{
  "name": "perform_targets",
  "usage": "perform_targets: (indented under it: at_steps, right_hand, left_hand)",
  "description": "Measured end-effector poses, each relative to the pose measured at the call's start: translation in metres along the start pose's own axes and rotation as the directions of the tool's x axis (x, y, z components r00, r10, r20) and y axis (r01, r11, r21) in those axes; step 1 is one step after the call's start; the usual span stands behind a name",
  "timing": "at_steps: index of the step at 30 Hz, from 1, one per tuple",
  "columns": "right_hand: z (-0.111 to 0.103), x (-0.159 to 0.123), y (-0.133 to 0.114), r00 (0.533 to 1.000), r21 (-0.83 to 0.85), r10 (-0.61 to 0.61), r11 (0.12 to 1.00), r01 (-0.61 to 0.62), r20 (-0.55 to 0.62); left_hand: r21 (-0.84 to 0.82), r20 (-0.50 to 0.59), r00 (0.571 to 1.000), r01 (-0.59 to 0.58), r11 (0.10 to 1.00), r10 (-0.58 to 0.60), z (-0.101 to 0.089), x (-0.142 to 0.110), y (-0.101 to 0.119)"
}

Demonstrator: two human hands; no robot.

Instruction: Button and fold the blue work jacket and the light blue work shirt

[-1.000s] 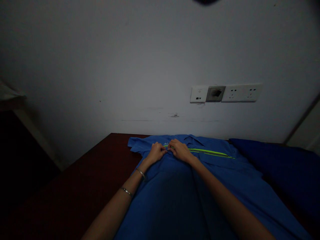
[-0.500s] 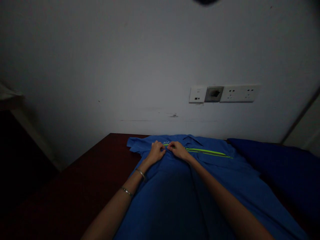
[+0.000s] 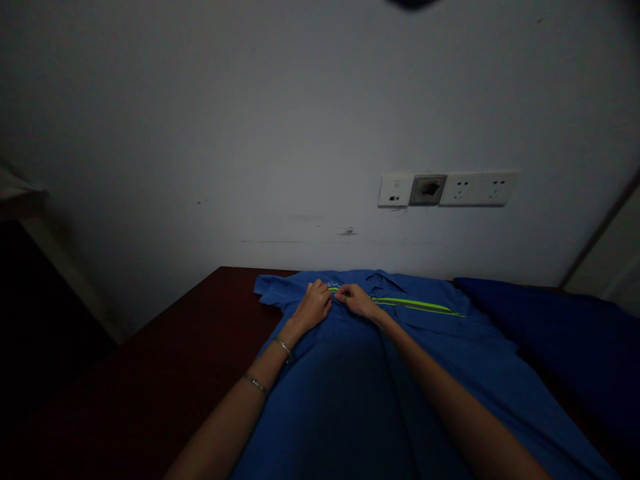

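A blue short-sleeved shirt [image 3: 345, 373] is spread over the dark red worktop [image 3: 200, 333], its far edge laid close to the pale wall [image 3: 300, 133] and its near part stretched toward the camera between the two forearms. The upper part of the shirt is touched by both hands, which are held near each other. By the right hand [image 3: 356, 301], a bit of the fabric is pinched between thumb and forefinger, with the other fingers curled in. The left hand [image 3: 314, 305] is rested on the shirt with its fingers bent; its fingertips are hidden, so whether cloth is gripped there cannot be told. The fabric is creased around the hands. White lettering [image 3: 332, 285], too small to be read, is seen just beyond the gap between them, and a yellow-green stripe [image 3: 415, 304] is carried across the shirt to the right of the right hand. A short sleeve [image 3: 269, 288] is laid out beyond the left hand, toward the left. Two silvery bracelets [image 3: 284, 348] are worn on the left forearm, one at the wrist and one farther up. On the right, a darker blue cloth [image 3: 560, 327] is placed beside the shirt. Above the shirt, a row of white socket plates [image 3: 479, 189] is mounted on the wall, with a grey-framed plate [image 3: 427, 190] set among them. Dark scuff marks [image 3: 347, 231] are seen lower on the wall. The left side is lost in deep shadow.
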State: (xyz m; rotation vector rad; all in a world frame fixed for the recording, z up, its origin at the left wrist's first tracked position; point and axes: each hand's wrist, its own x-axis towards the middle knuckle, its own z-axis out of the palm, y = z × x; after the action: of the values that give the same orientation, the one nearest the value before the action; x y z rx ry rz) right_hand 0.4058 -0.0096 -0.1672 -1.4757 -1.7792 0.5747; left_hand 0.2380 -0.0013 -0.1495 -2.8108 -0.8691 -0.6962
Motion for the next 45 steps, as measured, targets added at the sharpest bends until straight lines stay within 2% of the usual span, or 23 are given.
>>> perform_targets:
  at_steps: [4, 9, 12, 14, 19, 27, 33, 37, 42, 45]
  right_hand:
    - [-0.002, -0.002, -0.003, 1.000, -0.029, 0.003, 1.000, -0.003, -0.007]
    - [-0.001, -0.005, -0.004, 0.995, -0.105, -0.050, 0.994, 0.041, -0.083]
    - [-0.002, -0.006, -0.005, 0.995, -0.178, -0.085, 0.981, 0.074, -0.059]
    - [-0.003, -0.007, -0.006, 0.994, -0.232, -0.100, 0.969, 0.087, -0.049]
    - [-0.004, -0.006, -0.006, 0.995, -0.277, -0.091, 0.958, 0.076, -0.041]
    - [-0.005, -0.003, -0.003, 0.997, -0.131, -0.073, 0.989, 0.074, 0.016]
    - [-0.011, -0.006, -0.008, 0.995, -0.125, -0.091, 0.988, 0.087, -0.030]
    - [-0.034, -0.011, -0.022, 0.981, -0.214, -0.149, 0.969, 0.120, -0.124]
    - [-0.092, -0.029, -0.048, 0.922, -0.270, -0.264, 0.945, 0.187, -0.283]
    - [-0.126, -0.048, -0.049, 0.898, -0.307, -0.272, 0.937, 0.165, -0.347]
  left_hand:
    - [-0.045, 0.003, 1.000, 0.006, 0.999, -0.006, -0.001, 0.000, 0.000]
    - [-0.169, -0.016, 0.989, 0.144, 0.975, -0.149, 0.008, 0.001, -0.004]
    - [-0.225, -0.003, 0.970, 0.234, 0.946, -0.241, 0.014, 0.004, -0.006]
    - [-0.242, 0.010, 0.965, 0.258, 0.935, -0.263, 0.017, 0.005, -0.007]
    - [-0.223, 0.007, 0.976, 0.212, 0.952, -0.215, 0.016, 0.005, -0.006]
    - [-0.132, 0.000, 0.996, 0.086, 0.988, -0.087, 0.004, 0.002, -0.001]
    - [-0.099, 0.036, 0.988, 0.151, 0.983, -0.148, 0.005, -0.002, -0.008]
    - [-0.124, 0.091, 0.991, 0.110, 0.986, -0.099, 0.016, -0.009, -0.019]
    - [-0.154, 0.146, 0.983, 0.135, 0.979, -0.112, 0.027, -0.014, -0.028]
    - [-0.179, 0.170, 0.978, 0.155, 0.972, -0.125, 0.027, -0.013, -0.028]
